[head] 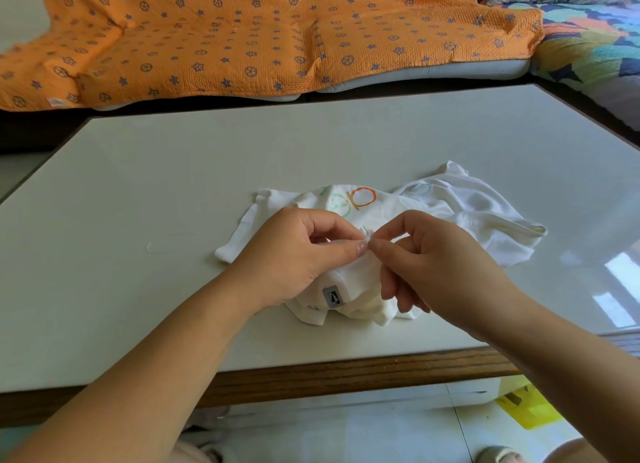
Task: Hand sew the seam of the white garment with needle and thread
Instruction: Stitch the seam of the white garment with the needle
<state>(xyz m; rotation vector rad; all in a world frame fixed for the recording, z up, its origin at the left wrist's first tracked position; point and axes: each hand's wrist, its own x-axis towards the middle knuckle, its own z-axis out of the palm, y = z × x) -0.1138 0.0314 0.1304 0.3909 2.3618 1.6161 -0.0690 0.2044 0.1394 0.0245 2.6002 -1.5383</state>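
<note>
- Left grip pinches the white garment at its seam; right grip pinches the needle.
- Mid-stitch, I judge; next, draw the needle fully through.

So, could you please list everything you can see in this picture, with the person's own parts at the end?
white garment: one, white with orange and green print, crumpled mid-table
label: one, grey, on the garment's near edge
needle: one, thin and dark, sticking up between the fingertips
loose thread: one, pale, on the table left of the garment
table: one, off-white top, brown wooden near edge
blanket: one, orange with blue stars, on the seat beyond the table
patterned cover: one, multicoloured, far right
yellow object: one, yellow, on the floor at lower right
left grip: one, pinches the garment
right grip: one, pinches the needle
</note>
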